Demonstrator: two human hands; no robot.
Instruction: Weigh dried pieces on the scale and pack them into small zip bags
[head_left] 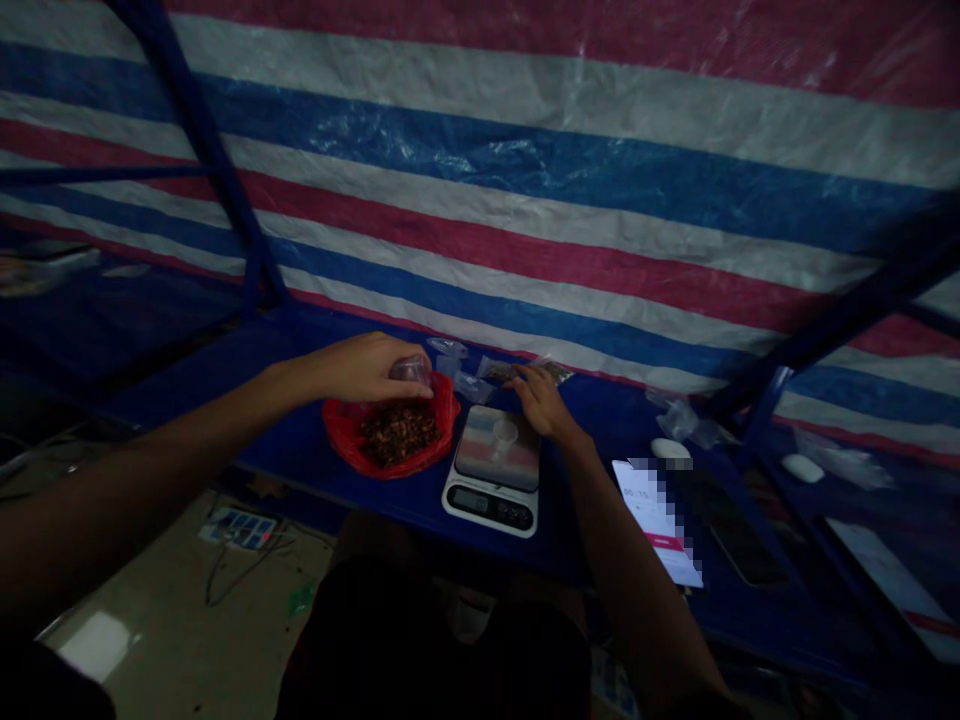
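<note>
Left hand point(373, 368) had a clear cup point(410, 370) over the back edge of the red bag point(342, 432), fingers curled narrow around it, thumb underneath. Cup looked like thin plastic: very light, a bit springy, probably slick. Best hold was low on the side wall, light pinch; a hard squeeze would likely have buckled it. Couldn't tell if anything was inside.

Red bag sat left of the scale on the blue tabletop point(600, 415), mouth wide, brown bits point(401, 432) piled in it. Film looked soft and floppy, no stiffness of its own; steadying it meant taking the rolled rim, not the wall. Bits looked dry, loose and light, so easy to scoop but easy to spill.

Right hand point(543, 400) was behind the scale point(487, 462), fingers slightly spread at a clear packet point(556, 371). Couldn't tell whether they pinched it or just rested there. Packet looked limp, contents shifting; an edge grip should have worked.

Second cup point(505, 430) stood on the scale plate, small, likely easy to tip; rim hold, no sideways push. Loose cups point(473, 388) lay between bag and packet. Phone point(651, 510) was off to the right.
</note>
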